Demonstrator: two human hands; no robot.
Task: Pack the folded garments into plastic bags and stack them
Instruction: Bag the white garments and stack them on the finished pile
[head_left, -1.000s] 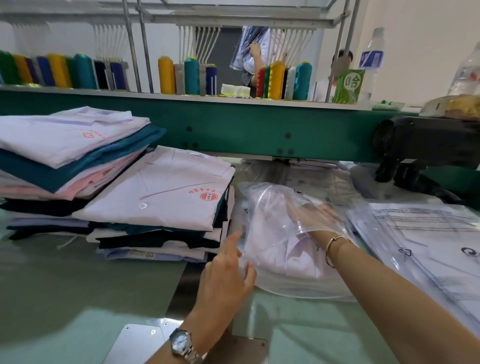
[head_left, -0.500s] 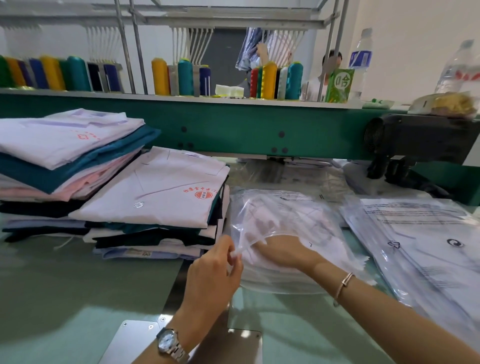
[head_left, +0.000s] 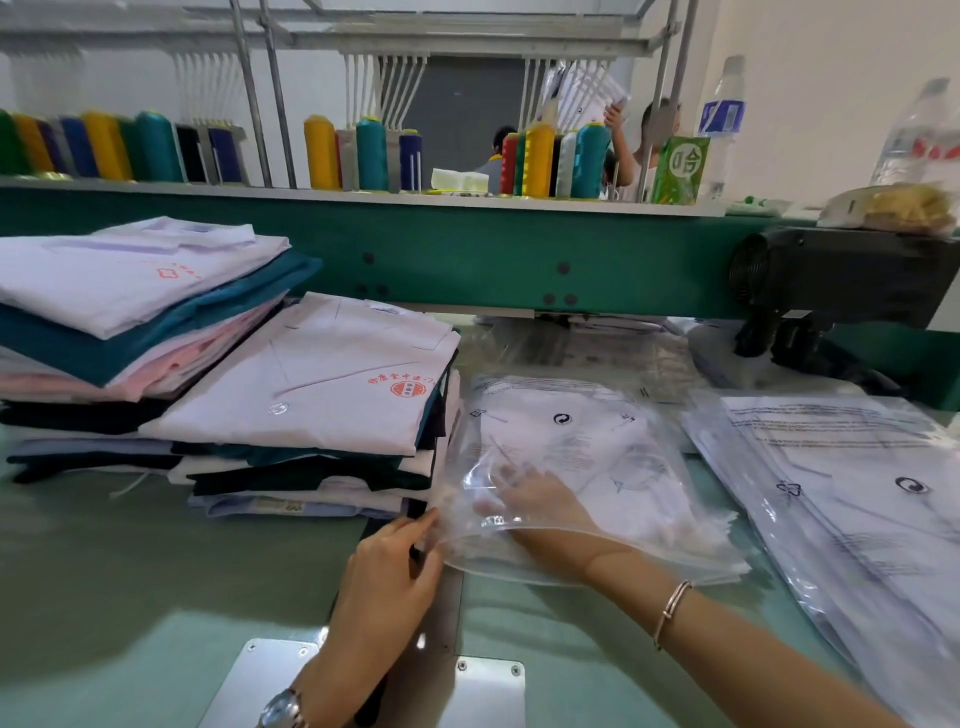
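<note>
A clear plastic bag (head_left: 587, 441) with printed warnings lies flat on the green table, a folded white garment (head_left: 649, 499) inside it. My left hand (head_left: 395, 577) pinches the bag's near-left edge at the opening. Inside the bag's mouth, my right hand (head_left: 524, 501) lies flat on the garment with fingers spread, seen through the plastic. Left of the bag stands a stack of folded garments (head_left: 311, 395) topped by a white coat with a red logo. A taller stack (head_left: 130, 312) of white, teal and pink pieces sits further left.
Packed bags (head_left: 857, 493) lie overlapping at the right. A green machine beam (head_left: 467, 249) with thread cones (head_left: 540, 161) crosses behind, and a black motor (head_left: 831, 280) juts out at right. Metal plates (head_left: 275, 675) sit in the table near me. People work behind the machine.
My right hand has drawn back from deep in the bag toward its mouth. The puffed bag has flattened over the garment. My left hand has pinched the bag's edge.
</note>
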